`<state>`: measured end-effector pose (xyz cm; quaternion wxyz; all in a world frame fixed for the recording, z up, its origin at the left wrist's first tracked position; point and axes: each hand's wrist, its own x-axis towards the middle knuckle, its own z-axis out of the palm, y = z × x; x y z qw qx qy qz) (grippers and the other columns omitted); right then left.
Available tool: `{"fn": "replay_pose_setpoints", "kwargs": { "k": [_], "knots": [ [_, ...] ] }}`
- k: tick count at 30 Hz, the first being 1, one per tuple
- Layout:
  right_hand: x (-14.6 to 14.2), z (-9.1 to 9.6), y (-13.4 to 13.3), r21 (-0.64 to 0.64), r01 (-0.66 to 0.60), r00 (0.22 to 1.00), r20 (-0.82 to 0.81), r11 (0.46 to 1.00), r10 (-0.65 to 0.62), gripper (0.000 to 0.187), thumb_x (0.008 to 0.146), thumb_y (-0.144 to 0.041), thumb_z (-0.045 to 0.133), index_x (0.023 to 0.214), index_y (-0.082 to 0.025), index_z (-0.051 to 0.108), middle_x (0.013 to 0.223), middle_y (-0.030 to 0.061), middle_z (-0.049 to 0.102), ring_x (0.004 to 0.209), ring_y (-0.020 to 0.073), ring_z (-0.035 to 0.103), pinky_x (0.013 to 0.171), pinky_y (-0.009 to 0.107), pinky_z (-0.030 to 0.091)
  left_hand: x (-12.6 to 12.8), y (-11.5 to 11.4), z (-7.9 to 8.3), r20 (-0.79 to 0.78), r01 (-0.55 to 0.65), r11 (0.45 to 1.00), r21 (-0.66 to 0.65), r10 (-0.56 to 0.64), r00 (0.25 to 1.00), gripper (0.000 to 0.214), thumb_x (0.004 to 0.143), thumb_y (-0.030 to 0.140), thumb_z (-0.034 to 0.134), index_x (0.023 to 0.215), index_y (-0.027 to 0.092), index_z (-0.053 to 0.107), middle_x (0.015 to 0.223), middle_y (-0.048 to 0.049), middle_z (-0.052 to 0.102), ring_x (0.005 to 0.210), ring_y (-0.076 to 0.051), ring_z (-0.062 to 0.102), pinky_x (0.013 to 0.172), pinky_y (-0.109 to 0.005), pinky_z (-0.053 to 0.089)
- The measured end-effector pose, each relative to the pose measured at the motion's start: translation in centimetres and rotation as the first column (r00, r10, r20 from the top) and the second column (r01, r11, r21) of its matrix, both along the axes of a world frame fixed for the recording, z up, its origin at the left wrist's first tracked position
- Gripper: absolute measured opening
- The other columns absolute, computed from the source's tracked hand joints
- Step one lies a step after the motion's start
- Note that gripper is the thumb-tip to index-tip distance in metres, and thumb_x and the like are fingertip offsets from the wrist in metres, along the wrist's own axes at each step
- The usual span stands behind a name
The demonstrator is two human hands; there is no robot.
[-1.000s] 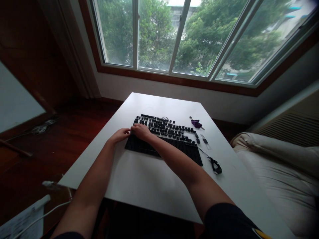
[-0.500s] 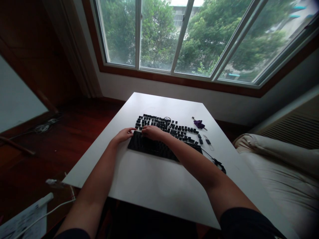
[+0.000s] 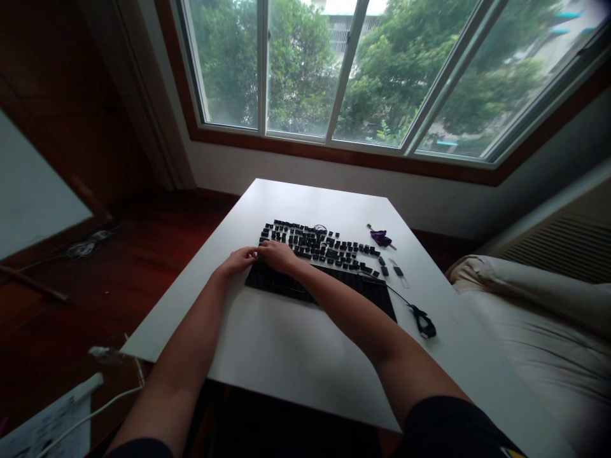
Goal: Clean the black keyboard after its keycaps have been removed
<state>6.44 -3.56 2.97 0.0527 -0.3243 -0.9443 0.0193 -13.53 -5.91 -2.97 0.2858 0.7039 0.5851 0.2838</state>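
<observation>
A black keyboard base (image 3: 281,284) lies on the white table, its left end under my hands. Over its upper left corner, my left hand (image 3: 241,259) and my right hand (image 3: 277,256) meet at the fingertips. The fingers of both are drawn together in a pinch. Whatever sits between them is too small and dark to make out. Just beyond the base, loose black keycaps (image 3: 331,253) are spread in rough rows, the nearest ones close to my right hand. My right forearm crosses over the base and hides part of it.
A black cable (image 3: 424,323) runs from the base to a bundle on the right. Beyond the keycaps lies a purple cloth (image 3: 380,238) with a thin brush-like stick. A small dark piece with a wire loop (image 3: 398,271) rests nearby. A covered couch (image 3: 506,305) stands right of the table.
My right hand has moved left along the keyboard base until its fingers meet those of my left hand. My left hand has barely shifted. More of the cable bundle now shows.
</observation>
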Motion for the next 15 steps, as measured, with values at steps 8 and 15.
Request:
{"fn": "replay_pose_setpoints", "kwargs": {
  "k": [8, 15],
  "knots": [
    [7.8, -0.6, 1.4, -0.044, -0.067, 0.996, 0.052, 0.997, 0.07, 0.021, 0.1, -0.031, 0.055, 0.108, -0.024, 0.073, 0.11, 0.0072, 0.068, 0.101, 0.0213, 0.064, 0.074, 0.026, 0.042, 0.3, 0.0, 0.1, 0.059, -0.015, 0.999, -0.029, 0.016, 0.998, 0.046, 0.074, 0.027, 0.061, 0.118, 0.02, 0.074, 0.089, -0.0018, 0.073, 0.081, -0.018, 0.065, 0.08, -0.029, 0.053],
    [19.2, 0.2, 0.6, -0.159, -0.012, 0.999, 0.03, 0.987, 0.017, 0.018, 0.094, -0.023, 0.061, 0.105, -0.021, 0.074, 0.106, 0.0068, 0.069, 0.092, 0.0188, 0.065, 0.076, 0.025, 0.041, 0.4, 0.1, -0.3, 0.08, -0.01, 1.0, -0.017, 0.011, 0.997, 0.048, 0.074, 0.029, 0.059, 0.118, 0.019, 0.074, 0.087, -0.0026, 0.073, 0.082, -0.021, 0.067, 0.081, -0.032, 0.054]
  ]
}}
